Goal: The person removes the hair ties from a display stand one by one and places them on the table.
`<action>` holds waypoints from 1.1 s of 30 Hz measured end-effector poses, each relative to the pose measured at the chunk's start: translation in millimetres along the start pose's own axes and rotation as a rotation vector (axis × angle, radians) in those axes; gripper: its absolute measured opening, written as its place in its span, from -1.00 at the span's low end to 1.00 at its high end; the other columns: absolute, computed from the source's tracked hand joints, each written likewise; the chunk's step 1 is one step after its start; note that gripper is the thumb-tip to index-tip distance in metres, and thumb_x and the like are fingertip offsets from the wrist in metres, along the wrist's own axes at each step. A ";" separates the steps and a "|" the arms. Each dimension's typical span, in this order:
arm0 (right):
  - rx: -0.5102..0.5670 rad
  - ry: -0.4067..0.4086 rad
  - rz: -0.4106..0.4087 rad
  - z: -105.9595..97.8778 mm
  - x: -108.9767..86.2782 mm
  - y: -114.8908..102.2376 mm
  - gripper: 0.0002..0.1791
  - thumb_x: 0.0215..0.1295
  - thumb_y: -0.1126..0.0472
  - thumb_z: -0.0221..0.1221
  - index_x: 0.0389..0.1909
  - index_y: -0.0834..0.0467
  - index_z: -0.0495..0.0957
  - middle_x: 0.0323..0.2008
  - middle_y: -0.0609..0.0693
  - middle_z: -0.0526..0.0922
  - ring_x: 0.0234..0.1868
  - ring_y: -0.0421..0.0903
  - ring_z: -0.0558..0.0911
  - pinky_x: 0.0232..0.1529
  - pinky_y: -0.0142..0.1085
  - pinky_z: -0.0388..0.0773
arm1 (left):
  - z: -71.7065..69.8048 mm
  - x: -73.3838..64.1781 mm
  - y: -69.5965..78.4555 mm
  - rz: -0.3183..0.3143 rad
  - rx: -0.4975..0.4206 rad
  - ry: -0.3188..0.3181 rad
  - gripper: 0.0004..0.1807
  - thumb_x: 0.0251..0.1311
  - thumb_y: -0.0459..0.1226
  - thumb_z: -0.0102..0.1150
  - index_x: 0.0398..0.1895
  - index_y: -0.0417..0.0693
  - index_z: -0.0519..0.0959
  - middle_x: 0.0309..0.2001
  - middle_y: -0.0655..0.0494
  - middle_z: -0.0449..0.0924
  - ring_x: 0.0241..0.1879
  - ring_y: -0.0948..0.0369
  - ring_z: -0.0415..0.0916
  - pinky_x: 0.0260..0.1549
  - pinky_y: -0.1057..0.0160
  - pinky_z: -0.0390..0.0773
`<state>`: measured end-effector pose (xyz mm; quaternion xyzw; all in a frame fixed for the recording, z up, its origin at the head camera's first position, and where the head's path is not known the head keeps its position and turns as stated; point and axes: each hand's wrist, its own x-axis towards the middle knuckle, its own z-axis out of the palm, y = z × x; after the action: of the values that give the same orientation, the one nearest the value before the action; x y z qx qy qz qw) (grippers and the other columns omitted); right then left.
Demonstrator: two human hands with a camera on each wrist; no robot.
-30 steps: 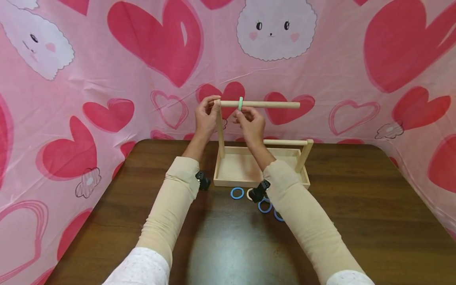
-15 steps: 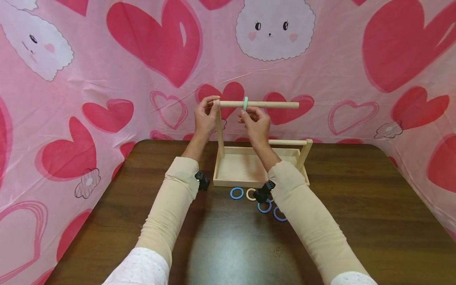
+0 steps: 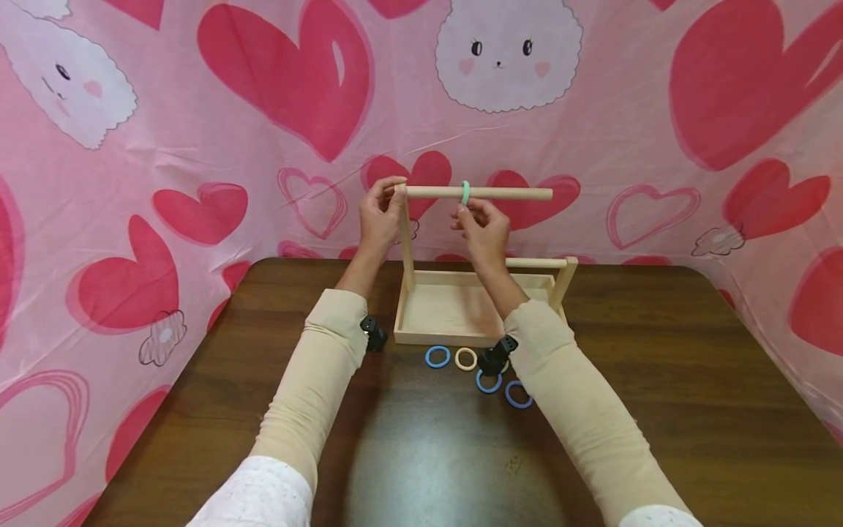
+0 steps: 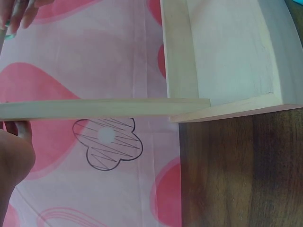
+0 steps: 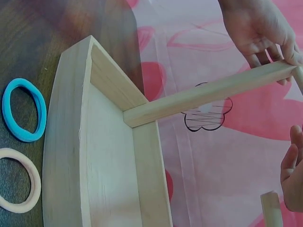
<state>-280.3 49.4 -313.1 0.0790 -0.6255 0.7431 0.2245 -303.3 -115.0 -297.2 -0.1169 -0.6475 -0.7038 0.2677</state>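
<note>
In the head view my left hand (image 3: 380,223) holds the top of the tall upright post (image 3: 407,241) of a wooden rack, thumb in front and fingers behind. From that post a round upper bar (image 3: 507,194) runs out to the right, its far end free. A mint-green hair tie (image 3: 465,192) hangs around this bar near its middle. My right hand (image 3: 487,228) pinches the tie's lower edge between thumb and fingers, just under the bar. In the right wrist view the left hand (image 5: 260,33) grips the post's end, and the right hand (image 5: 293,175) is partly cut off.
The rack's shallow tray (image 3: 454,340) stands on the dark wooden table (image 3: 296,410). A lower bar (image 3: 536,263) joins a short post (image 3: 563,285) at right. In front lie blue hair ties (image 3: 437,357) and a cream hair tie (image 3: 465,359). A pink heart-patterned cloth (image 3: 342,241) hangs behind.
My right hand has moved right along the upper bar, drawing the green hair tie with it from near the left post toward the middle. My left hand stays in place.
</note>
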 end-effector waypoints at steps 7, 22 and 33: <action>0.005 0.006 -0.001 -4.9 0.6 0.9 -0.75 0.40 0.34 0.21 -0.05 0.46 0.62 -0.49 -0.22 0.72 -0.56 -0.37 0.68 -0.45 -0.55 0.58 | -1.4 1.3 -2.4 0.012 0.006 0.003 -0.76 0.37 -0.47 0.15 0.03 -0.46 0.56 -0.26 -0.01 0.66 -0.35 0.44 0.53 -0.23 0.46 0.55; 0.037 0.035 -0.021 -17.4 3.8 3.5 -0.77 0.41 0.34 0.20 -0.07 0.45 0.61 -0.51 -0.27 0.71 -0.57 -0.34 0.67 -0.45 -0.54 0.55 | -0.6 1.6 -2.4 0.027 0.009 0.004 -0.76 0.35 -0.48 0.16 0.01 -0.49 0.56 -0.24 -0.21 0.65 -0.40 0.46 0.53 -0.29 0.47 0.54; 0.009 0.057 -0.043 -29.9 5.2 0.9 -0.77 0.41 0.37 0.18 -0.07 0.48 0.60 -0.53 -0.30 0.70 -0.58 -0.35 0.67 -0.46 -0.55 0.56 | 0.2 1.2 -1.9 0.015 0.013 0.000 -0.76 0.35 -0.48 0.17 0.02 -0.47 0.56 -0.22 -0.26 0.64 -0.40 0.45 0.54 -0.28 0.46 0.55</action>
<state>-280.5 79.5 -318.0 0.0724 -0.6135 0.7428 0.2579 -305.4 -115.0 -298.2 -0.1198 -0.6511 -0.6977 0.2737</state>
